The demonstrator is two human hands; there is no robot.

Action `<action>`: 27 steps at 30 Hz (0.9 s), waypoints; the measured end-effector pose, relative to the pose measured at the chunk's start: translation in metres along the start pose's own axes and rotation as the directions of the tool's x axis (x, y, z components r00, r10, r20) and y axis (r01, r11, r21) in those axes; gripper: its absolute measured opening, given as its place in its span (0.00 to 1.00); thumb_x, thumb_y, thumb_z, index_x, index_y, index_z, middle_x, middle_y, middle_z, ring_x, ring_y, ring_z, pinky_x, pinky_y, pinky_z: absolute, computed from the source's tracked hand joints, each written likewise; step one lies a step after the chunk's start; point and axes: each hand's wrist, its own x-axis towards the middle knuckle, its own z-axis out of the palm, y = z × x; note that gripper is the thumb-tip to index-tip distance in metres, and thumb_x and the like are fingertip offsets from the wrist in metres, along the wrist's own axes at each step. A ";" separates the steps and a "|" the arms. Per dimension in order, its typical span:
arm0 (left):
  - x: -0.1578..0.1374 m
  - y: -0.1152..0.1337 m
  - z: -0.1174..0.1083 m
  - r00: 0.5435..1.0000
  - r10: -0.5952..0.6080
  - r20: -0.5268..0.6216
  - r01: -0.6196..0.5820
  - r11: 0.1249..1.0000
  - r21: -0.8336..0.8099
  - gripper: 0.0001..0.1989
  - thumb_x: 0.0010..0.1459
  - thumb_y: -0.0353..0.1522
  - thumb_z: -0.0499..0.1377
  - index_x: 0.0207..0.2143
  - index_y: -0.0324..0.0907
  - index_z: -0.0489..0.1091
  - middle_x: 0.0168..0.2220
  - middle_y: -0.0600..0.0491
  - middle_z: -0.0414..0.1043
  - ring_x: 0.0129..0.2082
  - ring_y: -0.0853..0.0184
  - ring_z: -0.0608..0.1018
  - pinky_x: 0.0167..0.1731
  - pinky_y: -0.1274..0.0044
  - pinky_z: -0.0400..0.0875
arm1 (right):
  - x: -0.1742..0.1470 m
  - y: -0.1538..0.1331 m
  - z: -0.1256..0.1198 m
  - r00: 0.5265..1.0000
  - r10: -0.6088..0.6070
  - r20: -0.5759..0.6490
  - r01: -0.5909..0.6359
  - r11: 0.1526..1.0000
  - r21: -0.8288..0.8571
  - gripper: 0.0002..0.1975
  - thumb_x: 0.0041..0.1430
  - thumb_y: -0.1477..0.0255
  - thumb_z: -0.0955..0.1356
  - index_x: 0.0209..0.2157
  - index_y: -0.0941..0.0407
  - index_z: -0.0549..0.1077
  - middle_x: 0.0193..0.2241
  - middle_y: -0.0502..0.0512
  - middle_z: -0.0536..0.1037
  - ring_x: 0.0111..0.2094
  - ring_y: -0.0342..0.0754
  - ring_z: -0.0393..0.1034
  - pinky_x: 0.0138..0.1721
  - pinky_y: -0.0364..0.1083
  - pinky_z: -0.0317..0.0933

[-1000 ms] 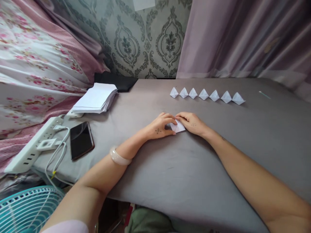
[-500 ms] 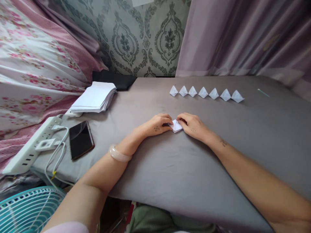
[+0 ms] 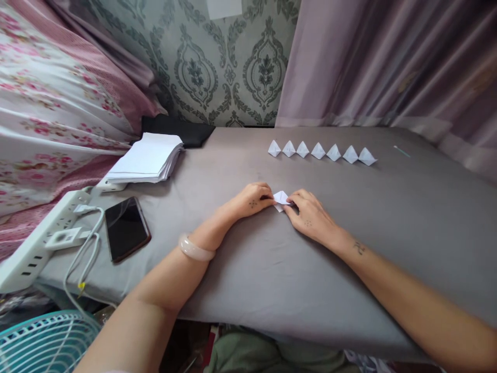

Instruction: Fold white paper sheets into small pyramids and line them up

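Note:
A small folded white paper piece (image 3: 280,199) lies on the grey table (image 3: 272,269) in the middle of the view. My left hand (image 3: 250,201) presses its left side with the fingertips. From the right, my right hand (image 3: 308,216) pinches the paper's right edge. Both hands rest low on the cloth and partly cover the paper. A row of several finished folded paper shapes (image 3: 318,152) stands farther back on the table.
A stack of white paper sheets (image 3: 145,159) lies at the back left. A black phone (image 3: 125,228) lies near the left edge, beside a white power strip (image 3: 42,243) with cables. A teal fan guard (image 3: 42,342) sits below left. Curtains hang behind.
My right hand has slid toward me along the paper's right edge, and my left hand has shifted slightly. The camera has tilted a little, so the scene sits lower and to the left.

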 end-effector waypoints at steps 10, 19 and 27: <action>0.002 0.000 0.002 0.976 -0.198 -0.092 0.195 0.980 -0.041 0.09 0.55 0.35 0.60 0.25 0.39 0.74 0.34 0.48 0.73 0.28 0.68 0.71 0.34 0.75 0.65 | 0.007 0.012 0.007 0.989 0.105 -0.108 -0.086 0.983 0.163 0.12 0.62 0.68 0.63 0.28 0.56 0.75 0.36 0.59 0.75 0.39 0.51 0.70 0.44 0.49 0.62; 0.005 0.003 0.009 0.942 -0.318 -0.105 0.323 0.946 0.030 0.07 0.56 0.30 0.56 0.27 0.38 0.72 0.38 0.47 0.70 0.34 0.67 0.72 0.42 0.71 0.69 | 0.013 0.014 0.011 0.964 0.240 -0.110 -0.220 0.960 0.174 0.12 0.59 0.67 0.64 0.23 0.56 0.71 0.37 0.58 0.73 0.36 0.48 0.70 0.44 0.49 0.62; 0.006 0.005 0.014 0.912 -0.376 -0.166 0.383 0.924 0.009 0.06 0.54 0.29 0.59 0.26 0.37 0.72 0.45 0.45 0.67 0.34 0.69 0.73 0.43 0.72 0.71 | 0.016 0.017 0.012 0.953 0.286 -0.095 -0.268 0.948 0.171 0.13 0.57 0.65 0.65 0.22 0.55 0.68 0.34 0.57 0.70 0.33 0.48 0.68 0.43 0.50 0.61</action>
